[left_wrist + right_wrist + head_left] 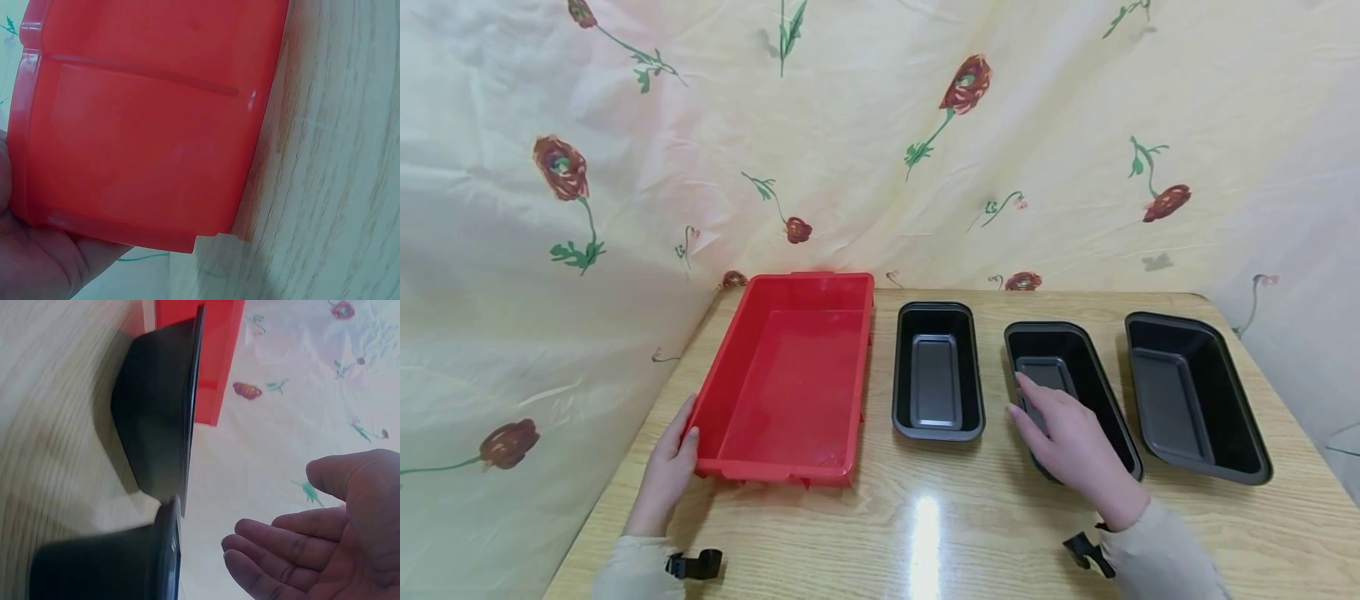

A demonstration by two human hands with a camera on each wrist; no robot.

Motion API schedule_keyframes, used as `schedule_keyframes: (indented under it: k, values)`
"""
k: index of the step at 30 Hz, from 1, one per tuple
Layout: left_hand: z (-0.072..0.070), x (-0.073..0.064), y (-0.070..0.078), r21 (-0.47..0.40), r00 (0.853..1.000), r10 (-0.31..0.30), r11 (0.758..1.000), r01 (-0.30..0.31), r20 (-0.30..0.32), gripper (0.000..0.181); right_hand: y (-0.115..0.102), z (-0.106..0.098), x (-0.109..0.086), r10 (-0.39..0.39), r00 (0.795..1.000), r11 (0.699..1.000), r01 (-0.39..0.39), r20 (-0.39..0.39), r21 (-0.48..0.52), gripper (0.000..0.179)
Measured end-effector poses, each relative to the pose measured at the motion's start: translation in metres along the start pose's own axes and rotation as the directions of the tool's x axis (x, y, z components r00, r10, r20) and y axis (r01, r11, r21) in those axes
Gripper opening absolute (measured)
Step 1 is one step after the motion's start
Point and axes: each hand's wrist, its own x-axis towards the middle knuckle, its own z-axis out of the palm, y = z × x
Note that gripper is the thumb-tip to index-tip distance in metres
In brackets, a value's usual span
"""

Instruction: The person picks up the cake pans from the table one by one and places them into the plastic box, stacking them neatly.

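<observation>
My left hand [666, 471] grips the red plastic tray [808, 383] at its near left corner, thumb on the rim. In the left wrist view the tray's side wall [144, 137] fills much of the picture, with the hand at the corner. My right hand [1075, 437] is over the middle black loaf pan [1092, 375], its fingers relaxed and apart with nothing between them. The right wrist view shows the same hand [319, 537] with loose fingers and the thumb apart, beside two black pans. The hand hides part of the middle pan's inside.
Another black loaf pan [936, 379] stands between the tray and the middle pan. At the right of the wooden table [820, 542] is a third black pan [1195, 400]. A flowered cloth [865, 150] hangs behind and at the sides.
</observation>
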Motion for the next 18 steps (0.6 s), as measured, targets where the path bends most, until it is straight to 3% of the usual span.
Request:
schedule_keyframes:
  k: [10, 18]
  values:
    - [0.002, 0.001, 0.0, -0.034, 1.0, -0.025, 0.999, 0.025, -0.007, 0.056, -0.014, 0.02, 0.009, 0.027, 0.998, 1.0, -0.026, 0.056, -0.015, 0.052]
    - [0.002, 0.001, 0.0, -0.065, 0.999, -0.037, 0.997, 0.037, -0.006, 0.057, -0.025, 0.03, 0.013, 0.016, 1.0, 0.999, -0.015, 0.026, -0.048, 0.043]
